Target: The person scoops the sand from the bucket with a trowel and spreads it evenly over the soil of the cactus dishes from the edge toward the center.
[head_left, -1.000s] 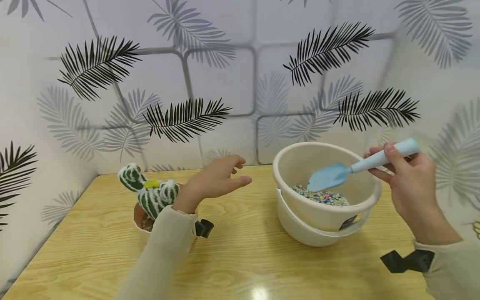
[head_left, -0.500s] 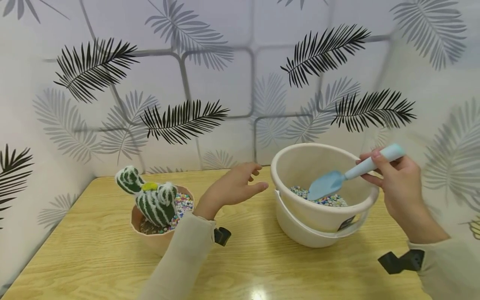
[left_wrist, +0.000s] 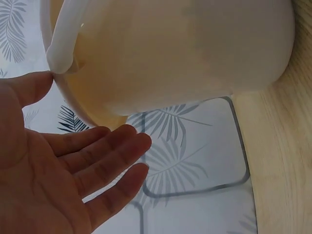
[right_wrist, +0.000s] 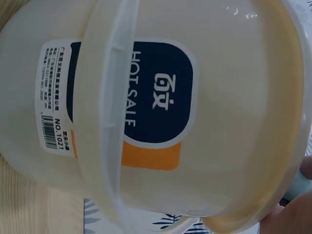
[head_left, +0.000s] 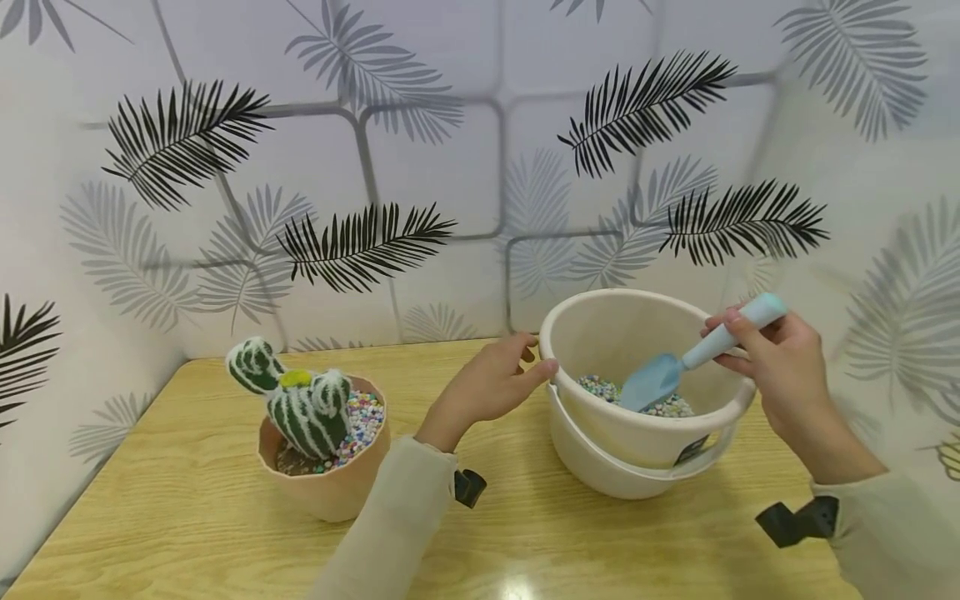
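Note:
A cream plastic bucket (head_left: 645, 454) stands on the wooden table (head_left: 187, 533), with coloured pebbles (head_left: 600, 387) in its bottom. My right hand (head_left: 750, 348) grips the handle of a light blue trowel (head_left: 654, 382), whose blade dips into the pebbles. My left hand (head_left: 525, 367) is open beside the bucket's left rim, thumb at the rim and fingers straight. In the left wrist view the open palm (left_wrist: 44, 180) faces the bucket wall (left_wrist: 170, 53). The right wrist view shows the bucket's label (right_wrist: 161, 97) close up.
A pink pot (head_left: 330, 492) holding a green-and-white toy cactus (head_left: 303, 404) and some coloured pebbles stands on the left of the table. Leaf-patterned walls close the back and both sides. The bucket's bail handle (right_wrist: 102, 126) hangs down its front.
My left hand has moved right from above the cactus pot to the bucket's rim. My right hand has lowered the trowel blade into the pebbles.

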`<state>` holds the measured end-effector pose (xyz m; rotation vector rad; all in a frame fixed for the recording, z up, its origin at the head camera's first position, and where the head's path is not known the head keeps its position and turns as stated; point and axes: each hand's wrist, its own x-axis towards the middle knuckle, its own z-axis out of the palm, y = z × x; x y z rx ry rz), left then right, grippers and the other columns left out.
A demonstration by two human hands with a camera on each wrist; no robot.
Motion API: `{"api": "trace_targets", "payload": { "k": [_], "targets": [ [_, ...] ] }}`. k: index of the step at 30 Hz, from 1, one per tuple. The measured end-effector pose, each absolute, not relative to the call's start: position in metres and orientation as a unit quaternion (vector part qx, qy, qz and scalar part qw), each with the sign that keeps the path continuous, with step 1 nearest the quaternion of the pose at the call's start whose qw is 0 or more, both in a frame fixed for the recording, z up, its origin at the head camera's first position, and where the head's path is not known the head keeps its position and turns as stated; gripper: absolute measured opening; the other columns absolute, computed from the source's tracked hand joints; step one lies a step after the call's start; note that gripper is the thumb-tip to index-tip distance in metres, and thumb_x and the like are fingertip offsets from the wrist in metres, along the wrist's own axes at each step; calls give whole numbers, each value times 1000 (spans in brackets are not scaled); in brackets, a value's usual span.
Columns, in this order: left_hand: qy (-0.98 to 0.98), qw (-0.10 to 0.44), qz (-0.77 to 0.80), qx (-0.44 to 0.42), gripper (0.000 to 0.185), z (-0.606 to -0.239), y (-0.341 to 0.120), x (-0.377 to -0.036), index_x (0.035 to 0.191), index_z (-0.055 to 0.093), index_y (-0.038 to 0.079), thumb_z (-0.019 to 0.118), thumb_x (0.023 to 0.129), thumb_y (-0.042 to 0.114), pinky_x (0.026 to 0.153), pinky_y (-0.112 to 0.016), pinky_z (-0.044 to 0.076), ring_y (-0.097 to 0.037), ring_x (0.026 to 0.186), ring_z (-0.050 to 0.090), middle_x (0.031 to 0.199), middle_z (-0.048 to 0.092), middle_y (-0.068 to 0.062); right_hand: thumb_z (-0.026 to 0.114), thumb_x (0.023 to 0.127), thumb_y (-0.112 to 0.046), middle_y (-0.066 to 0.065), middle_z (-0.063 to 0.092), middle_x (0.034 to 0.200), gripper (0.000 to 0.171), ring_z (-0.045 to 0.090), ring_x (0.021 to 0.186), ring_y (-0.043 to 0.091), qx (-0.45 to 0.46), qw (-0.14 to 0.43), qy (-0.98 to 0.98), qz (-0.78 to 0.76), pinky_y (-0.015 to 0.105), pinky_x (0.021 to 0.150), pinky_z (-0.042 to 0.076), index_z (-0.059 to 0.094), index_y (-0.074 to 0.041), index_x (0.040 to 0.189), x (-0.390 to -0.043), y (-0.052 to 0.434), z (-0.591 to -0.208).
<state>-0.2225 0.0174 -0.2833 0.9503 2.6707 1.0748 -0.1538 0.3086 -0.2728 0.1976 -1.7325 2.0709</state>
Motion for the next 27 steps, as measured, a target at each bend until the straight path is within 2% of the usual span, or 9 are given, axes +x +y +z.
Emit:
{"api": "trace_targets", "payload": {
  "k": [4, 11, 19, 21, 27],
  "targets": [
    [880, 56, 369, 293, 50, -285, 23, -220, 135, 49, 9, 49, 97, 41, 85, -38, 49, -24, 104, 59, 122, 61, -11, 58, 94, -8, -8, 71, 85, 4, 70, 78, 3, 72, 198, -678, 704, 19, 63, 56, 60, -11, 95, -155, 310, -271],
    [867, 65, 411, 273, 39, -291, 29, -220, 117, 53, 6, 50, 96, 39, 69, -29, 45, -19, 86, 55, 103, 61, -8, 56, 96, -12, -14, 69, 85, 3, 67, 80, -3, 70, 165, -756, 629, 17, 65, 55, 57, -12, 99, -159, 311, -268],
    [854, 91, 443, 256, 36, -295, 30, -223, 108, 47, 9, 49, 96, 42, 67, -28, 39, -17, 81, 48, 95, 54, -6, 54, 97, -16, -21, 66, 86, 5, 64, 82, -6, 71, 139, -833, 531, 16, 67, 55, 57, -16, 101, -164, 314, -265],
    [847, 100, 456, 253, 36, -297, 30, -223, 108, 46, 8, 49, 96, 42, 68, -28, 39, -18, 82, 48, 96, 54, -6, 55, 97, -18, -22, 65, 87, 7, 63, 82, -6, 69, 128, -849, 508, 17, 69, 55, 57, -14, 103, -166, 315, -263],
    [815, 138, 504, 249, 35, -301, 35, -223, 113, 41, 5, 48, 98, 36, 77, -29, 41, -18, 93, 50, 107, 55, -10, 57, 96, -17, -25, 59, 87, 32, 59, 82, -10, 61, 102, -875, 470, 16, 70, 55, 51, 8, 115, -171, 321, -261]
  ]
}}
